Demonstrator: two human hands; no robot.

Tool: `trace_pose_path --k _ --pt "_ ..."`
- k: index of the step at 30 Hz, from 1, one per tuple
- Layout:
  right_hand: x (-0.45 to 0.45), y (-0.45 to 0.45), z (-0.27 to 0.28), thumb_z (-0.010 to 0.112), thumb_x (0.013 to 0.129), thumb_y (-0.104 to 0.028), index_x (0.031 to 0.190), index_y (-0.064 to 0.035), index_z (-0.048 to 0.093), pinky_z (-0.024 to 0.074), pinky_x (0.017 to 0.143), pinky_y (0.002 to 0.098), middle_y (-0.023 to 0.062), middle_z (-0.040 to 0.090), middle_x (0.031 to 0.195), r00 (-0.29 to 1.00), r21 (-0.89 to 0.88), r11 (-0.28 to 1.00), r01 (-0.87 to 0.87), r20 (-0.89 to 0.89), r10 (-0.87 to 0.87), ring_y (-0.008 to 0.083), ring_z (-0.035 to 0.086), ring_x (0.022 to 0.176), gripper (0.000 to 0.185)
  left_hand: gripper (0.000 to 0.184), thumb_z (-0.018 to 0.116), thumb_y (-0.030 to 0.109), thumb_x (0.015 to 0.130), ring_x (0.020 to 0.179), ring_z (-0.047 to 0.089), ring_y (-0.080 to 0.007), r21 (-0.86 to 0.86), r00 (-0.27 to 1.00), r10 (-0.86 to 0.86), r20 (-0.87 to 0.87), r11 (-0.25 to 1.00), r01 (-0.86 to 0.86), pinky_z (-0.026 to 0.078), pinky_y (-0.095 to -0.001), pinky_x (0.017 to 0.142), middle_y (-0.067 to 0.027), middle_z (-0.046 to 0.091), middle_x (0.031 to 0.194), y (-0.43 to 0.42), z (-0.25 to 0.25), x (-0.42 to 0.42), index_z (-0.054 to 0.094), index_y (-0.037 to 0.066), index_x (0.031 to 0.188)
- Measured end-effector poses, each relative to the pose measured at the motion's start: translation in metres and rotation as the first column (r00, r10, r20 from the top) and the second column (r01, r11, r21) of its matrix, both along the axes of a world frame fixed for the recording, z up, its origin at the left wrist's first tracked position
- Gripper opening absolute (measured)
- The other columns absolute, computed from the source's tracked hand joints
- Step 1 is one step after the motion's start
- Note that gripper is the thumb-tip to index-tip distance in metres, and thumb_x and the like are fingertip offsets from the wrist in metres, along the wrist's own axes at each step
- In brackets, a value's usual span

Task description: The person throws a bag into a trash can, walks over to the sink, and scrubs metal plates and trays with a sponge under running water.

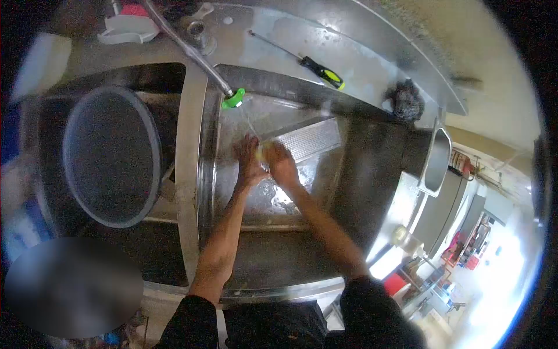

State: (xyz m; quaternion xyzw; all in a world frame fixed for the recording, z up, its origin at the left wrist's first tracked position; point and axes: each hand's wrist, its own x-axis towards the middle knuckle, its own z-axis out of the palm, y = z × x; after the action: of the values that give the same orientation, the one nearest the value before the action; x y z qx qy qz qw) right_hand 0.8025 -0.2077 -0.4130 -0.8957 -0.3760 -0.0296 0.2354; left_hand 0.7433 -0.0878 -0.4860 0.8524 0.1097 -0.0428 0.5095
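Observation:
Both my hands are close together in the right sink basin (pixel 229 200), under the green-tipped tap (pixel 233 99), with a thin stream of water falling onto them. My left hand (pixel 251 167) is closed, its fingers blurred and pointing away from me. My right hand (pixel 281 167) curls beside it, at the near end of a perforated metal panel (pixel 311 141) that lies slantwise in the basin. A small yellowish thing (pixel 260 153) shows between the hands, too smeared to name. Whether either hand grips the panel is hidden.
A large round mesh-like disc (pixel 111 157) leans in the left basin. On the back ledge lie a screwdriver (pixel 319 71) with a black and yellow-green handle and a dark scouring pad (pixel 405 100). A metal pan (pixel 436 161) stands at the right edge. A blurred patch covers the lower left.

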Motion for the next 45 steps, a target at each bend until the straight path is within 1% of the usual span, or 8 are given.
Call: trace_pose_path --k 9,16,17,18,25,30,32,45 --pt "0.084 -0.068 -0.020 0.054 0.080 -0.014 0.099 -0.0039 0.058 0.0407 0.083 0.0512 0.0210 0.058 0.098 0.676 -0.342 0.702 0.625 -0.214 -0.705 0.0349 0.053 0.098 0.022 0.119 0.088 0.044 0.037 0.137 0.014 -0.0394 0.107 1.000 0.003 -0.019 0.994 -0.001 0.004 -0.0626 0.107 -0.0281 0.020 0.142 -0.004 0.028 0.005 0.028 0.002 0.132" --pt "0.054 -0.035 -0.011 0.051 0.083 -0.018 0.097 -0.0039 0.056 0.0296 0.095 0.0541 0.0177 0.049 0.111 0.965 -0.250 0.963 0.096 -0.215 -0.153 0.0362 0.044 0.109 0.020 0.112 0.085 0.042 0.043 0.134 0.019 -0.0406 0.042 1.000 -0.005 -0.030 0.999 0.006 0.012 -0.0606 0.105 -0.0254 0.029 0.138 -0.018 0.031 -0.009 0.030 0.004 0.133" --pt "0.064 -0.062 -0.031 0.050 0.084 -0.017 0.088 -0.0059 0.055 0.0365 0.083 0.0492 0.0167 0.052 0.095 0.812 -0.233 0.916 0.325 0.565 -0.145 0.0345 0.049 0.094 0.013 0.109 0.085 0.043 0.044 0.134 0.020 -0.0406 0.157 0.997 0.063 0.046 0.985 -0.069 0.012 -0.0603 0.105 -0.0240 0.031 0.137 -0.012 0.044 -0.014 0.032 0.005 0.132" --pt "0.080 -0.086 -0.026 0.046 0.087 -0.020 0.088 -0.0059 0.056 0.0400 0.071 0.0458 0.0150 0.052 0.083 0.849 -0.292 0.813 0.504 -0.008 -0.529 0.0323 0.052 0.081 0.017 0.104 0.085 0.042 0.048 0.135 0.018 -0.0403 0.117 0.996 0.062 0.070 0.991 -0.070 0.010 -0.0603 0.106 -0.0229 0.031 0.138 -0.008 0.014 -0.029 0.032 0.008 0.131" --pt "0.110 -0.163 -0.093 0.056 0.082 -0.023 0.119 -0.0028 0.047 0.0420 0.080 0.0411 0.0145 0.056 0.078 0.841 -0.436 0.796 0.419 -0.144 -0.522 0.0299 0.054 0.082 0.043 0.115 0.087 0.040 0.046 0.136 0.015 -0.0407 0.122 0.995 0.093 -0.019 0.988 -0.090 0.006 -0.0598 0.108 -0.0252 0.024 0.142 -0.008 0.050 -0.036 0.025 0.008 0.137" --pt "0.069 -0.145 -0.021 0.042 0.093 -0.028 0.124 -0.0051 0.048 0.0422 0.084 0.0392 0.0130 0.056 0.107 0.612 0.419 0.447 0.791 -0.555 -0.563 0.0234 0.054 0.098 0.038 0.113 0.086 0.035 0.047 0.132 0.023 -0.0407 0.072 0.996 -0.032 0.083 0.997 0.026 0.013 -0.0577 0.106 -0.0227 0.026 0.141 -0.007 0.030 -0.019 0.024 0.007 0.137" --pt "0.007 -0.118 -0.036 0.043 0.093 -0.027 0.134 -0.0066 0.039 0.0324 0.101 0.0380 0.0145 0.048 0.126 0.876 0.004 0.896 0.445 -0.212 -0.434 0.0237 0.045 0.117 0.046 0.111 0.085 0.034 0.047 0.129 0.027 -0.0409 0.063 0.992 -0.050 0.115 0.997 0.043 0.015 -0.0576 0.104 -0.0226 0.029 0.139 -0.006 0.044 0.002 0.025 0.006 0.136" --pt "0.052 -0.067 -0.014 0.058 0.079 -0.020 0.138 0.0056 0.027 0.0122 0.112 0.0442 0.0222 0.026 0.144 0.903 -0.072 0.941 0.330 -0.266 -0.337 0.0357 0.021 0.135 0.071 0.108 0.087 0.023 0.043 0.126 0.031 -0.0387 0.198 0.996 -0.084 0.025 0.977 0.077 0.019 -0.0572 0.103 -0.0206 0.033 0.132 -0.014 0.076 0.053 0.026 0.008 0.131"
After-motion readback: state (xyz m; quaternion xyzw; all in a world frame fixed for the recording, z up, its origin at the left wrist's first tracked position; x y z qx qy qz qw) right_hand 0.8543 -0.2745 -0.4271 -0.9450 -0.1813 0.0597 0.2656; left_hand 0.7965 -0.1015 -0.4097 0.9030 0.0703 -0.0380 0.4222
